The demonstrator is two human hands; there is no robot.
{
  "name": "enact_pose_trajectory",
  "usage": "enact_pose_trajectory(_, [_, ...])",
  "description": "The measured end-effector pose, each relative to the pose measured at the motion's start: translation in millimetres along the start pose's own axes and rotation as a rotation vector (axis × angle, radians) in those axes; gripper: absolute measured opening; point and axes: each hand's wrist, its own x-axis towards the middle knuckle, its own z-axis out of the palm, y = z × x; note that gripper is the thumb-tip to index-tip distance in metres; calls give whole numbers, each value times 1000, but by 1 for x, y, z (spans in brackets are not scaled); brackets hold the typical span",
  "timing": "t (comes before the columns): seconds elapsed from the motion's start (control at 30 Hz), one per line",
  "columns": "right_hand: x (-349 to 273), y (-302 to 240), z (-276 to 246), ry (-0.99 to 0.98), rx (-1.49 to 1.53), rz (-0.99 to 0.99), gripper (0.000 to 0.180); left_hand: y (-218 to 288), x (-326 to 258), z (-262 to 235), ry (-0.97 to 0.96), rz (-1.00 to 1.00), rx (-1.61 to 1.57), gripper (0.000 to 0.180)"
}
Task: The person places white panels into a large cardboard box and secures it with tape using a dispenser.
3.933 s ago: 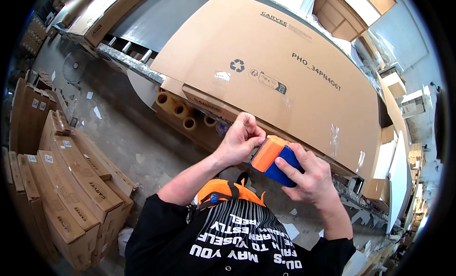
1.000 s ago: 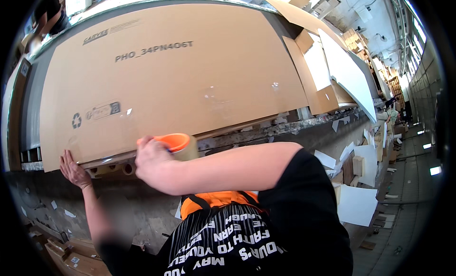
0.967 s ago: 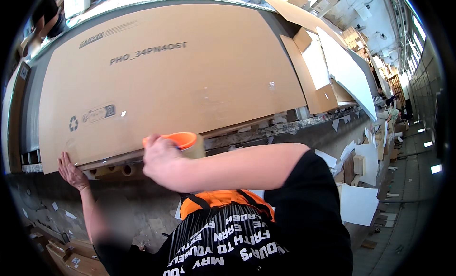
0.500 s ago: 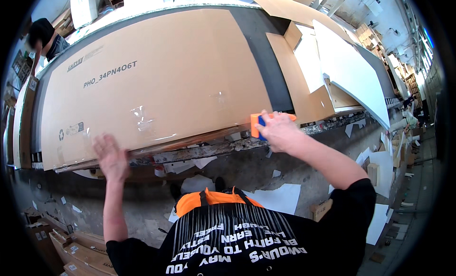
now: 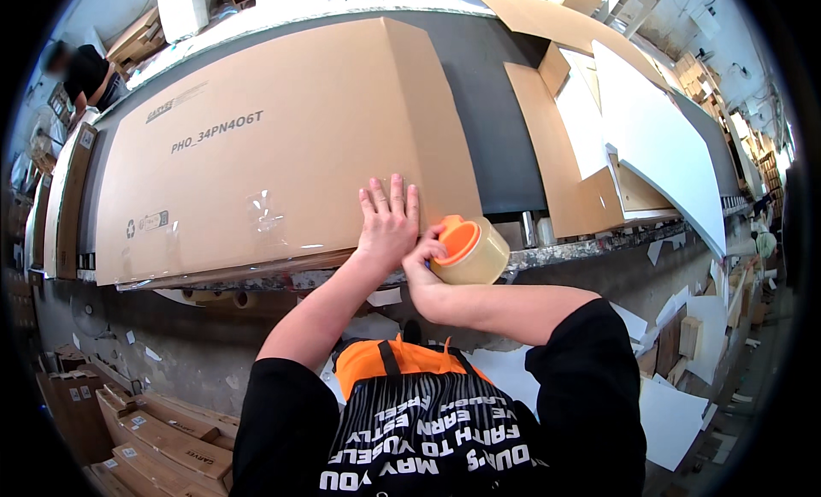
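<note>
Where it was apart, left hand (image 5: pixel 389 227) now flattens beside tape roll (image 5: pixel 473 251).

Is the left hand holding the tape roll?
No, the left hand lies flat on the big cardboard box; the right hand holds the tape roll.

Left hand (image 5: pixel 389 227) pressed flat on large cardboard box (image 5: pixel 256 163), near its right end. Right hand (image 5: pixel 425 270) gripping tape dispenser (image 5: pixel 469 251), just beside the left, at table edge (image 5: pixel 581 247).
</note>
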Motion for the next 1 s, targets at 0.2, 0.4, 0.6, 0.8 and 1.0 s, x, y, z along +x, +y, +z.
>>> enact_pose_trajectory(0.2, [-69, 33, 113, -75, 1239, -1006, 43, -28, -20, -31, 27, -18, -304, 109])
enact_pose_trajectory(0.4, [-93, 82, 133, 342, 2598, -516, 84, -210, -176, -31, 231, -271, -232, 112])
enact_pose_trajectory(0.6, [0, 80, 42, 445, 3530, 171, 98, -378, -288, 2, 299, -162, -28, 106])
enact_pose_trajectory(0.8, [28, 71, -4, 233, 3646, 215, 89, -404, -308, 35, 478, -85, 13, 97])
enact_pose_trajectory(1.0, [36, 115, -100, 333, 3617, 456, 98, -515, -276, 63, 489, 81, -50, 96])
